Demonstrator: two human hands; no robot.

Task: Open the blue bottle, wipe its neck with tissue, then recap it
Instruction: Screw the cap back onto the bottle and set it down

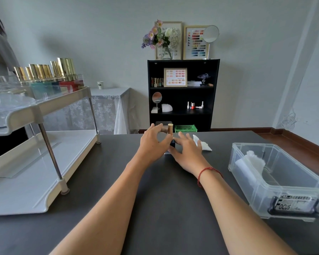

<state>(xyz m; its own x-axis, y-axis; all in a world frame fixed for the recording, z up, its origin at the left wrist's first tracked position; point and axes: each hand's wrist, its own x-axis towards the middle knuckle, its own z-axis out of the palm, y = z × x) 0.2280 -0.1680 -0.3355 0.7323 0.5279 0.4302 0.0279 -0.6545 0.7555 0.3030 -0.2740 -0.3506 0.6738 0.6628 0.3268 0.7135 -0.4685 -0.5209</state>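
Neither hand has a firm grip on the blue bottle (172, 143) that can be confirmed: the left hand (153, 142) is curled beside the gold cap (170, 129), thumb and forefinger forming a loose ring whose tips reach the base of the cap, while the right hand (187, 151) is spread with fingers extended against the bottle's dark body, thumb low at its base. Whether either hand is pressing or merely touching cannot be told. The bottle stands upright at the centre of the frame, on the far middle part of the dark desk (155, 190), and the cap sits on it, upright and apparently seated. A crumpled white tissue (203, 143) lies on the desk just right of the right hand, not held. Judged from this layout, the task is either at its start, with the cap yet to be unscrewed, or at its end, with the cap just refitted; the loose tissue, lying out of its box, favours the later stage, but this cannot be verified. Further right, a clear plastic bin (276, 181) holds more white tissue. At the left of the frame a two-tier rack (44, 107) carries more gold-capped bottles (50, 70).
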